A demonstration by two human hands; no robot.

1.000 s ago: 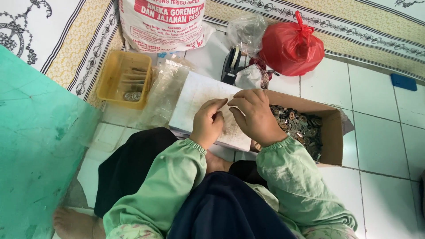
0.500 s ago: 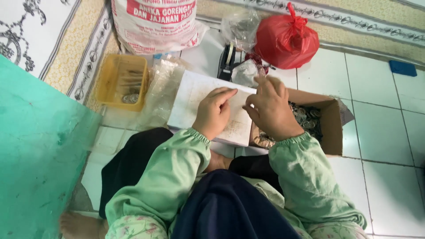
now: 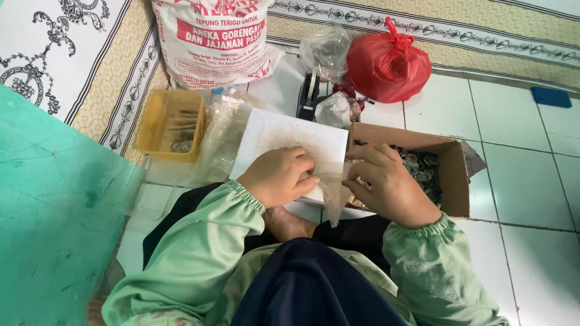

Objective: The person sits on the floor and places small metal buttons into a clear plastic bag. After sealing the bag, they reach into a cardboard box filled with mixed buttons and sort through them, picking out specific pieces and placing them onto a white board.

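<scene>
Head view: both hands [image 3: 338, 181] pinch a clear plastic bag [image 3: 331, 196].

We see the scene in soft, even daylight with no single strong source; it reads bright overall and colours stay true. Shadows are faint: a weak one sits under the cardboard box [image 3: 447, 181] and beneath the sleeves. The white floor tiles [image 3: 531, 175] give a mild sheen, and the red plastic bag [image 3: 386, 63] carries small glare spots. The clear plastic bag [image 3: 329, 193] between the left hand [image 3: 279, 176] and the right hand [image 3: 386, 184] looks hazy. Focus holds well in the centre; we notice slight softness and wide-angle bending toward the frame edges.
</scene>
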